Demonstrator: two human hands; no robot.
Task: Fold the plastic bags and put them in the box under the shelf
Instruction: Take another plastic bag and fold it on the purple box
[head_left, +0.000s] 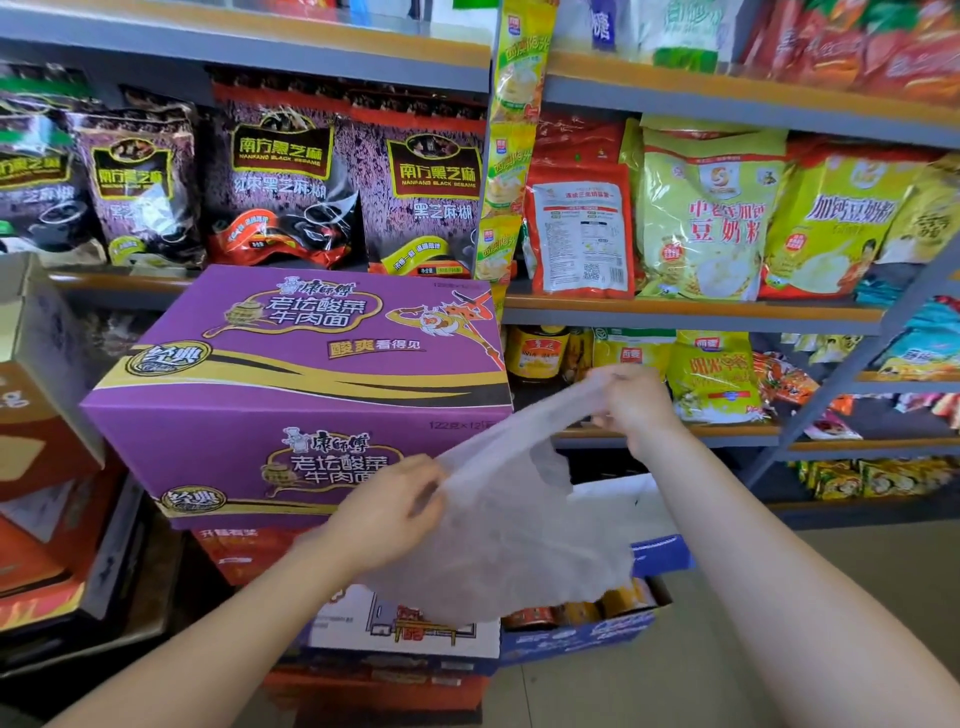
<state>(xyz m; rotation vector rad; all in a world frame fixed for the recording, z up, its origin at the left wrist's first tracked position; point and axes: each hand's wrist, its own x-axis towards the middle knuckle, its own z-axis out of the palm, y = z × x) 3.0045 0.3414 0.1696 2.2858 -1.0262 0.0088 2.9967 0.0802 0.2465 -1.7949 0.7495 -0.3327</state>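
Plastic, thin, white and half see-through, forms the one carrier bag (519, 525) in play, and it hangs spread in the air just right of the big purple cardboard noodle carton (306, 384). The left hand (389, 512) pinches the bag's left edge in front of the carton's lower right corner, fingers curled onto the film. The right hand (636, 400) grips a stretched handle strip higher up, off the carton's right side, fingers closed around it. Between the two hands the bag slants upward to the right, and its loose body sags down below them.

Under the bag, lower than the carton and to its right, stands an open blue cardboard box (587, 636) on the floor at the foot of the shelving; round tins or jars seem to sit inside it, though the bag covers most of them. A white printed carton (405, 629) lies directly below the purple carton, just left of the blue box, with red cartons (234, 556) stacked between them.

Behind and above the purple carton, a grey metal shelf (691, 312) carries dark purple sesame-paste packets (280, 176). Further right of the carton on that shelf are yellow soy-milk powder bags (711, 218) and a red pouch (579, 234). A hanging strip of yellow sachets (506, 156) runs down just above the carton's right rear corner.
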